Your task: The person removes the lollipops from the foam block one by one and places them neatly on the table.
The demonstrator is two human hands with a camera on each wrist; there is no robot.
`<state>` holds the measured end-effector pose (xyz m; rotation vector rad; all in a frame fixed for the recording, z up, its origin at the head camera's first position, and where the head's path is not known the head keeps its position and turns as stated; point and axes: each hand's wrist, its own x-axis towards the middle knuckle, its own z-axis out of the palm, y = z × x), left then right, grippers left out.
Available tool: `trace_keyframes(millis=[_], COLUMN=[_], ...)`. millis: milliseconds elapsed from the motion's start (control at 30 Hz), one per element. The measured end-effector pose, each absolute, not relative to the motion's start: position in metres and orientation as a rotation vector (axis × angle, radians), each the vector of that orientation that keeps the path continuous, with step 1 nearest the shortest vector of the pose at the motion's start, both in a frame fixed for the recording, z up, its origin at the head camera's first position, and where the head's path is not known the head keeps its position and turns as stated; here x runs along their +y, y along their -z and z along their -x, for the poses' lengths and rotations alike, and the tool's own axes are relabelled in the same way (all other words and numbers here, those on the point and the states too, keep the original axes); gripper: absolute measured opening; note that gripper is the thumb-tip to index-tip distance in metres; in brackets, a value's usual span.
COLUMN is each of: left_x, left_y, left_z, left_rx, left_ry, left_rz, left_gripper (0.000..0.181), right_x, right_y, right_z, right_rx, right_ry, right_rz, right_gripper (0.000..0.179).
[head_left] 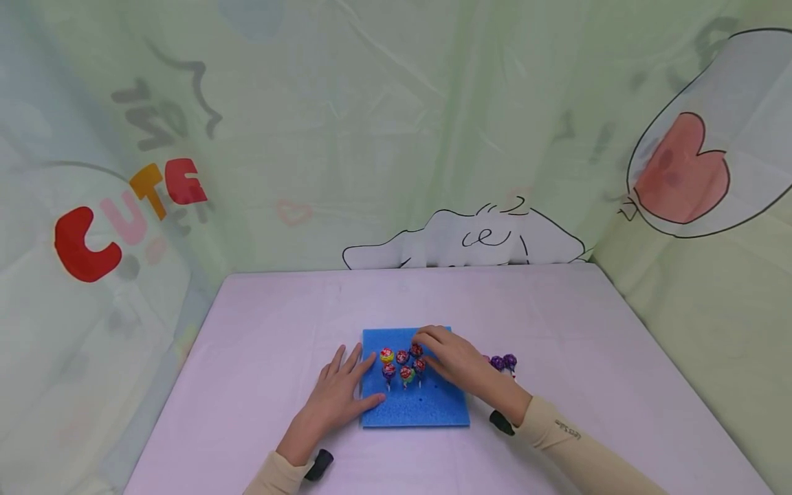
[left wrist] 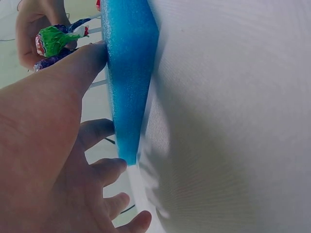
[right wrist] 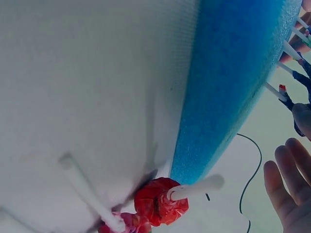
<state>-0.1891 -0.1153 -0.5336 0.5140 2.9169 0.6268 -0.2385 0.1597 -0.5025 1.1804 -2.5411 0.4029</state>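
The left hand (head_left: 333,397), fingers spread, is touching the nine o'clock edge of the blue foam board (head_left: 427,412), which is lying on the table (head_left: 278,309). Reaching in from three o'clock, the right hand (head_left: 458,361) seems, though fingers partly hide it, to be pinching the dark red lollipop (head_left: 416,350) toward the board's twelve; five other lollipops (head_left: 406,375) are standing nearby, and purple lollipops (head_left: 503,361) are sitting outside the board toward three.

Both sleeves (head_left: 588,450) are beige, the right one printed with dark lettering (head_left: 567,429), and each wrist (head_left: 295,443) bears a black device (head_left: 319,465).
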Motion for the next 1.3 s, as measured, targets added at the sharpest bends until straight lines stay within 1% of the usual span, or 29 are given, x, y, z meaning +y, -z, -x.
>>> trace_keyframes(millis=[500, 900, 1300], left_x=[-0.115, -0.115, -0.115], left_y=[0.535, 0.534, 0.536], left_z=[0.190, 0.189, 0.190], left_rx=[2.927, 2.916, 2.916], left_ry=[-0.597, -0.610, -0.633], left_rz=[-0.512, -0.509, -0.504], left_gripper=[0.081, 0.081, 0.080], right_x=[0.162, 0.163, 0.170], right_y=[0.502, 0.492, 0.485], right_z=[0.241, 0.240, 0.242], right_rx=[-2.513, -2.527, -2.515], right_ry=[-0.393, -0.472, -0.528], right_rz=[-1.129, -1.104, -1.063], right_gripper=[0.037, 0.040, 0.037])
